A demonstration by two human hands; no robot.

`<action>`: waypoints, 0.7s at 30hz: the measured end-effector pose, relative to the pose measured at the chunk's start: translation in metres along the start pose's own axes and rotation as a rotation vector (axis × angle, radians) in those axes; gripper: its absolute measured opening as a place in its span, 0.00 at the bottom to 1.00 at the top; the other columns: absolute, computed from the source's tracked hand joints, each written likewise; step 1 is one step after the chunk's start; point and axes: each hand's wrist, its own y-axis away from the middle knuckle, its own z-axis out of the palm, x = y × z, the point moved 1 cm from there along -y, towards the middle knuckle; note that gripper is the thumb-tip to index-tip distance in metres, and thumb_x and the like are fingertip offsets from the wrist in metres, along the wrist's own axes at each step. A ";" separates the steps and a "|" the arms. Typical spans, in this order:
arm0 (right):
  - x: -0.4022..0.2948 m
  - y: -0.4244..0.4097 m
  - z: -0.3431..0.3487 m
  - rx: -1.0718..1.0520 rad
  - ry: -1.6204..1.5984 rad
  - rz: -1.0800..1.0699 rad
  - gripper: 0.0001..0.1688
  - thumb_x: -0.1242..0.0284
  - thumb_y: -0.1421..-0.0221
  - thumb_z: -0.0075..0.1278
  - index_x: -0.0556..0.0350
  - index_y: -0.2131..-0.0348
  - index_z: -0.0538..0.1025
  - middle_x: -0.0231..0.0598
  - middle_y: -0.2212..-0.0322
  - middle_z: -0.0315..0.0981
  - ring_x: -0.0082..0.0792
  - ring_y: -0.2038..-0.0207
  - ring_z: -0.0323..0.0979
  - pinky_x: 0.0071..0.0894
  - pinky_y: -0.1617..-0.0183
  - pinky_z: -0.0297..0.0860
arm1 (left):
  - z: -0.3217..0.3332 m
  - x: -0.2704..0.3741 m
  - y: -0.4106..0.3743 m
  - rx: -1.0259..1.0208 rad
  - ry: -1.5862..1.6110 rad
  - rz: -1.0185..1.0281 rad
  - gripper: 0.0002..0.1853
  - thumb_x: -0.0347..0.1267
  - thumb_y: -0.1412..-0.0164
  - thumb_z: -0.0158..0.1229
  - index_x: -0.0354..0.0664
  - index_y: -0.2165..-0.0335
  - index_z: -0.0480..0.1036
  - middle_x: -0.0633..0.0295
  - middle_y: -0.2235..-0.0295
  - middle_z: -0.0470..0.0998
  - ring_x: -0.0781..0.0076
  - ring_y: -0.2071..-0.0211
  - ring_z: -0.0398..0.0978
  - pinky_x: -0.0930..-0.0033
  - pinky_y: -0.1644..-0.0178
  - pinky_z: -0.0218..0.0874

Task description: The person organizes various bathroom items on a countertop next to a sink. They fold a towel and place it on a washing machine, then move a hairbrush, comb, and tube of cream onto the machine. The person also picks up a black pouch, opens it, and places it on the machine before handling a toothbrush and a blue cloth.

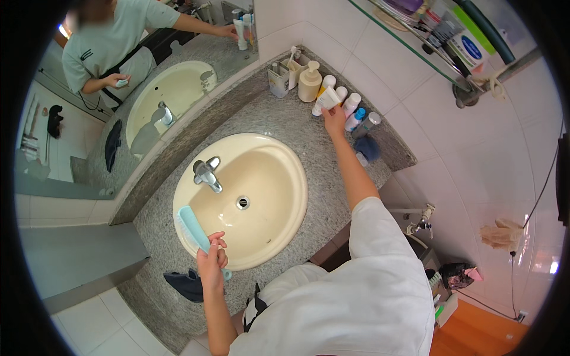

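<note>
My left hand [213, 262] grips a light-blue brush [192, 224] with pale bristles, holding it over the near-left rim of the cream washbasin [300, 209]. The end of its handle pokes out below my fingers. At the back right of the counter, my right hand [335, 119] has its fingertips around the lower part of a white squeeze tube [328, 100]. The tube leans among a row of bottles. Beside it are a cream pump bottle [310, 83], a white-and-pink bottle [352, 102] and a blue-capped bottle [355, 119].
A chrome faucet [207, 173] stands on the basin's rim. A dark cloth [185, 285] lies on the grey stone counter [327, 178]. Toothbrush holders [279, 80] stand in the back corner. A glass shelf [409, 51] with toiletries overhangs the right side; a mirror [178, 49] lines the left wall.
</note>
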 end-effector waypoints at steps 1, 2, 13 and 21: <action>0.001 -0.006 0.010 0.016 -0.004 -0.007 0.19 0.77 0.52 0.55 0.66 0.59 0.71 0.45 0.67 0.76 0.36 0.65 0.75 0.31 0.61 0.69 | 0.001 0.001 -0.002 -0.003 0.000 -0.012 0.12 0.28 0.37 0.44 0.32 0.58 0.69 0.68 0.74 0.67 0.90 0.87 0.48 0.83 0.84 0.39; 0.003 -0.010 0.017 0.034 -0.008 -0.013 0.18 0.76 0.53 0.55 0.65 0.60 0.72 0.47 0.69 0.76 0.39 0.66 0.75 0.33 0.61 0.68 | 0.002 0.002 -0.005 -0.006 -0.002 -0.009 0.12 0.28 0.37 0.44 0.32 0.58 0.69 0.68 0.74 0.67 0.90 0.87 0.48 0.83 0.84 0.39; -0.003 -0.007 0.032 0.025 0.194 -0.052 0.14 0.74 0.49 0.52 0.63 0.61 0.72 0.44 0.69 0.75 0.37 0.66 0.74 0.32 0.61 0.68 | 0.002 0.003 -0.021 0.039 -0.010 -0.050 0.12 0.27 0.37 0.45 0.32 0.59 0.69 0.69 0.76 0.67 0.90 0.87 0.49 0.84 0.84 0.39; -0.105 0.207 0.062 -0.553 -0.600 0.717 0.14 0.71 0.42 0.36 0.61 0.59 0.65 0.43 0.69 0.71 0.30 0.71 0.73 0.27 0.70 0.70 | -0.030 -0.001 -0.080 0.446 -0.679 0.396 0.19 0.28 0.49 0.60 0.34 0.57 0.73 0.63 0.66 0.76 0.81 0.75 0.69 0.79 0.75 0.57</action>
